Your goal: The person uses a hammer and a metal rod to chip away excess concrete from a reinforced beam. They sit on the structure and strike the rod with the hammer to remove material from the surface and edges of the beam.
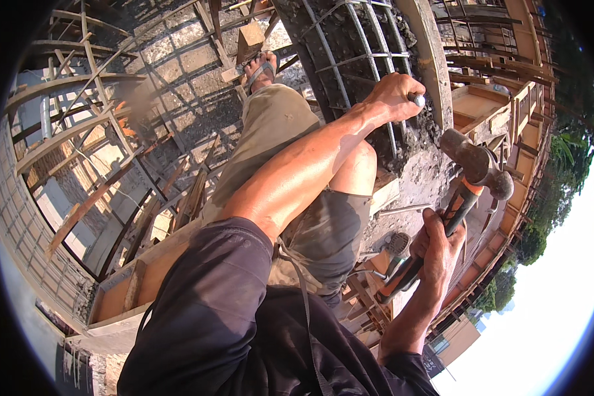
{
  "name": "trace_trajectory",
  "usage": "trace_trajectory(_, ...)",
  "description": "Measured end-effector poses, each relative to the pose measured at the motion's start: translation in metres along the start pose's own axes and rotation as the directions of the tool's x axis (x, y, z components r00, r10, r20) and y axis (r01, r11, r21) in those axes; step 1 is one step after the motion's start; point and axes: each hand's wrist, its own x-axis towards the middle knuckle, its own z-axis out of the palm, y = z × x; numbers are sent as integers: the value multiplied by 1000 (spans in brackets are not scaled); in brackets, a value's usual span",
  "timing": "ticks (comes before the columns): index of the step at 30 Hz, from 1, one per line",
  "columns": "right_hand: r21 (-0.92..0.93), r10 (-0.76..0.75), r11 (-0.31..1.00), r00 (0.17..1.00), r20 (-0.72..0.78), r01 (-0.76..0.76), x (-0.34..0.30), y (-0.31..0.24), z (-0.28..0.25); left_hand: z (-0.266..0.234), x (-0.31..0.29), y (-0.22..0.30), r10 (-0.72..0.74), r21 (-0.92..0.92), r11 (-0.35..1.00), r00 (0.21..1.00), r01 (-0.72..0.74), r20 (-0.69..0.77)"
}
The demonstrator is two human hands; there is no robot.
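My left hand [393, 96] is closed in a fist around what looks like a metal chisel [416, 99]. Only its round end pokes out of the fist; the rest is hidden. Beneath that fist, steel rebar [375, 49] runs along a dark, rough concrete beam [323, 82], with a pale edge board [429, 56] beside it. My right hand [439, 247] grips a hammer by its black and orange handle [460, 206]. The worn steel hammer head [480, 166] is raised to the right of the chisel, apart from it.
On the left, wooden props and poles [99, 112] criss-cross over a lower level. My sandalled foot [263, 69] rests near a wooden block [249, 41]. Timber formwork [488, 109] curves along the right, with trees [541, 218] beyond. A wooden form side [129, 290] stands lower left.
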Motion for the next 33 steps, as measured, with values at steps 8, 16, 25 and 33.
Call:
trace_trajectory(8, 71, -79, 994, 996, -33, 81, -13, -16, -9, 12, -16, 55, 299, -122, 943, 949, -310, -96)
trace_trajectory(16, 74, -115, 990, 990, -82, 121, -22, -15, -7, 4, -11, 50, 265, -94, 958, 962, -270, -67)
trace_trajectory(25, 0, -189, 982, 978, -91, 190, -32, -33, 2, 0, -12, 31, 251, -102, 954, 935, -283, -252)
trace_trajectory(33, 41, -361, 931, 930, -65, 364, -39, -54, -5, 5, -10, 32, 268, -144, 931, 898, -334, -350)
